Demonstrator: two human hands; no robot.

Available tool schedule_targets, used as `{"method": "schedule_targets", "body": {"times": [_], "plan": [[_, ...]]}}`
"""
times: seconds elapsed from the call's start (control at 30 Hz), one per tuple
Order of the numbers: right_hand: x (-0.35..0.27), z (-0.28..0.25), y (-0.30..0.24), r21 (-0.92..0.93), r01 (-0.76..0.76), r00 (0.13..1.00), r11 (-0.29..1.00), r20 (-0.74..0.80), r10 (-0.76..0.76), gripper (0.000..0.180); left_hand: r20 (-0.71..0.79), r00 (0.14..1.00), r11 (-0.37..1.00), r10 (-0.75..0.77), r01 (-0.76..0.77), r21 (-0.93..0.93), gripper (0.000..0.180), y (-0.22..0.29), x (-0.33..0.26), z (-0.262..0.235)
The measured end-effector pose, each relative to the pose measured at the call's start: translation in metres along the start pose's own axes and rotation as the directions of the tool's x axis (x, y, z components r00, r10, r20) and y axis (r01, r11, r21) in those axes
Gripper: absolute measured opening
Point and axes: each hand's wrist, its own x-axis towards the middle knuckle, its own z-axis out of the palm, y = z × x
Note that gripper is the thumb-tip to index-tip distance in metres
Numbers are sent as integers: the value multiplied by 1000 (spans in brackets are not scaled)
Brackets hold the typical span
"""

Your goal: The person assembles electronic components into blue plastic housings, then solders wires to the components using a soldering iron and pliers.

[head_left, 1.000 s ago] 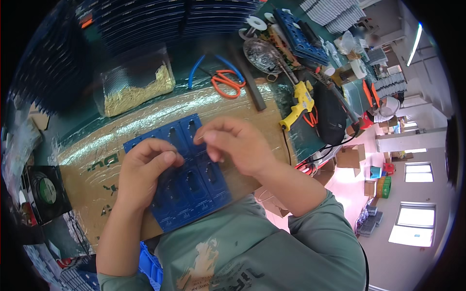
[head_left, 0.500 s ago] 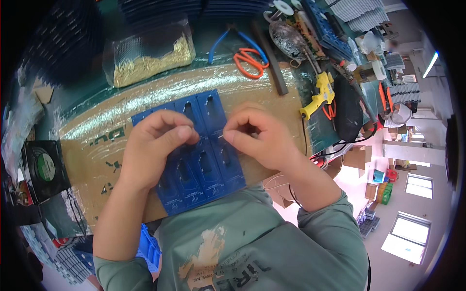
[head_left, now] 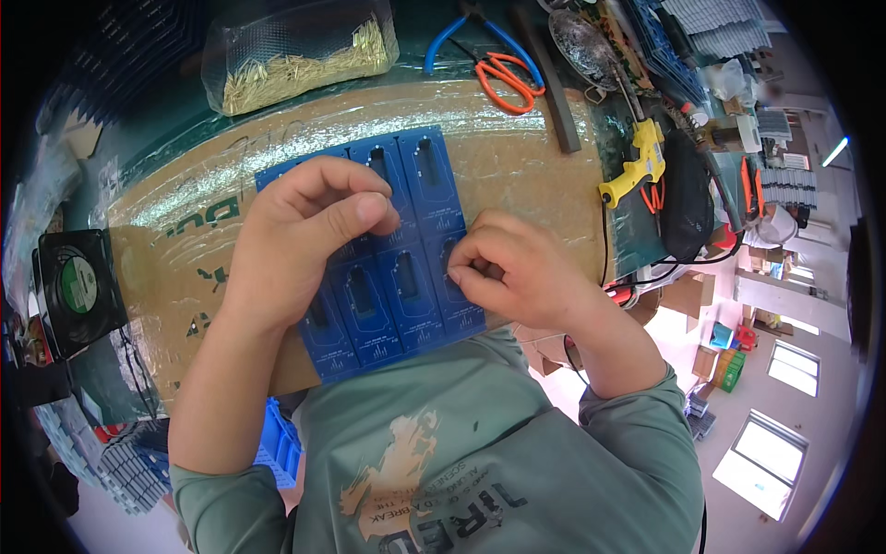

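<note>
A blue circuit board panel [head_left: 377,319] with rows of long slots lies flat in front of me. Over its left part hovers my left hand [head_left: 318,217], thumb and index finger pinched together; whatever they hold, if anything, is too small to name. My right hand [head_left: 521,272] is at the panel's right edge, its thumb and fingertips closed in a pinch close to one slotted section. What sits between those fingertips cannot be made out. Beyond the panel, a clear plastic tray [head_left: 221,72] contains many thin gold-coloured pins [head_left: 305,69].
Under the panel is film-covered cardboard [head_left: 544,198]. Blue-handled pliers [head_left: 448,42], orange-handled scissors [head_left: 510,88] and a dark bar [head_left: 556,102] lie at the back. A yellow soldering gun [head_left: 641,162] lies right, a black fan [head_left: 78,291] stands left, and stacked blue panels [head_left: 125,55] are far left.
The view has shifted, so the bench items sit higher and further right. My right hand has come down along the panel's right edge; the left stays over its left part, still pinched.
</note>
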Motion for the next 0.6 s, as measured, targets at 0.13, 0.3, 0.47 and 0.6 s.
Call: {"method": "schedule_targets", "body": {"times": [0.13, 0.3, 0.47, 0.6], "plan": [[0, 0, -2, -71, 14, 1000, 997, -5, -15, 9, 2, 1000, 1000, -6, 6, -7, 14, -1, 1, 0], [-2, 4, -3, -282, 191, 977, 940, -34, -209, 11, 4, 1000, 1000, -7, 7, -9, 13, -1, 1, 0], [-4, 2, -2, -266, 201, 976, 943, -30, -216, 10, 8, 1000, 1000, -4, 4, 4, 14, 0, 0, 1], [-3, -2, -3, -34, 19, 993, 999, -118, -23, 10, -2, 1000, 1000, -12, 12, 12, 15, 0, 2, 1]]}}
